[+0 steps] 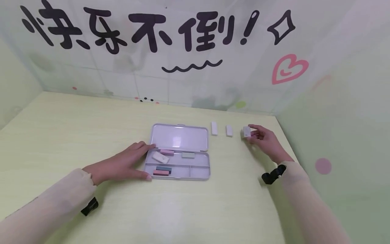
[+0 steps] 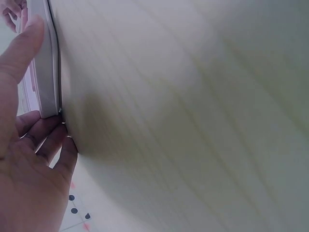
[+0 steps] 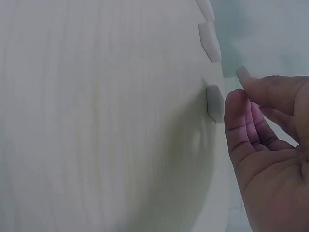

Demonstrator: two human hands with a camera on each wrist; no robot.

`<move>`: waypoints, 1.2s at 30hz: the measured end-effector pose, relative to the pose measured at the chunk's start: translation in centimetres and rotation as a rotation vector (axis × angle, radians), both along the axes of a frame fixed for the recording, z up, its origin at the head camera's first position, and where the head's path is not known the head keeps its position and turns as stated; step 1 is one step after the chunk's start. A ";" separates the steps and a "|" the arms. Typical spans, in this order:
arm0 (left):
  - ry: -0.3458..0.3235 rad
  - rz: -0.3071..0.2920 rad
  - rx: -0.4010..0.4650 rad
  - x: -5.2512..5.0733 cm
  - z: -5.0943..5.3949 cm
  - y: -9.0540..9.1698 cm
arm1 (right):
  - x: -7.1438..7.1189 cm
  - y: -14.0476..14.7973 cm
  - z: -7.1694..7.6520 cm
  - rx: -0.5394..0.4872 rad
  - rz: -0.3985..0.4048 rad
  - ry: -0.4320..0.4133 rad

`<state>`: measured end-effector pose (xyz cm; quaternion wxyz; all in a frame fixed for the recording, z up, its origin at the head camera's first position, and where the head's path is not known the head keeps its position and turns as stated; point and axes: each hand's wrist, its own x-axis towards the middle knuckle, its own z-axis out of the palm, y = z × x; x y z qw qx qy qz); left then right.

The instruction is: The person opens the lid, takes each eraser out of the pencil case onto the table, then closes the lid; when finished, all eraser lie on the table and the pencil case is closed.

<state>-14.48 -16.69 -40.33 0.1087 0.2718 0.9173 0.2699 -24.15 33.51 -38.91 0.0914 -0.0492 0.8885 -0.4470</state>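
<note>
An open pale case (image 1: 178, 178) holds several small blocks, among them a white one (image 1: 160, 157), a grey-green one (image 1: 188, 155) and a pink one (image 1: 160, 173). My left hand (image 1: 122, 166) touches its left side, thumb at the front corner and fingers near the hinge; the left wrist view shows this hand (image 2: 34, 169) against the case's edge (image 2: 47, 72). At the right, my right hand (image 1: 268, 142) pinches a small whitish block (image 1: 247, 131). In the right wrist view, the hand (image 3: 270, 140) holds the block (image 3: 243, 76) above another (image 3: 215, 103) standing on the table.
Two white blocks, one longer (image 1: 214, 128) and one shorter (image 1: 229, 130), stand on the table (image 1: 182, 210) between the case and my right hand. A printed wall (image 1: 182, 84) lies behind the table, and a green wall (image 1: 344, 135) rises at the right.
</note>
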 end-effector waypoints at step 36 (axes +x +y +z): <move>-0.031 0.006 -0.006 0.0 0.3 0.2 | -2.2 5.3 -0.6 0.232 -0.008 -0.105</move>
